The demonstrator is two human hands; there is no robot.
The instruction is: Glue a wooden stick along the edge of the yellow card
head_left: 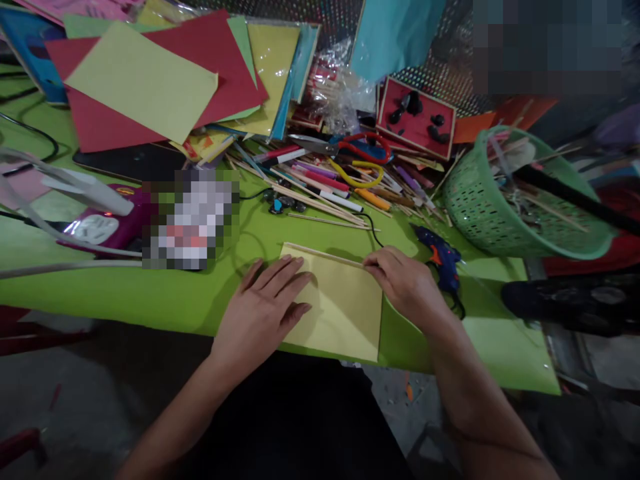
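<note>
Flat under left hand (264, 301), fingers spread: pale yellow sheet (343, 313); right hand (404, 283) pinches thin stick (325, 255).

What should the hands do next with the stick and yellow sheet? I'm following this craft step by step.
Probably roll the thin wooden stick toward the body. It lies along the far edge of the yellow paper; the right hand pinches its end, and the left hand lies flat on the sheet, steadying it.
</note>
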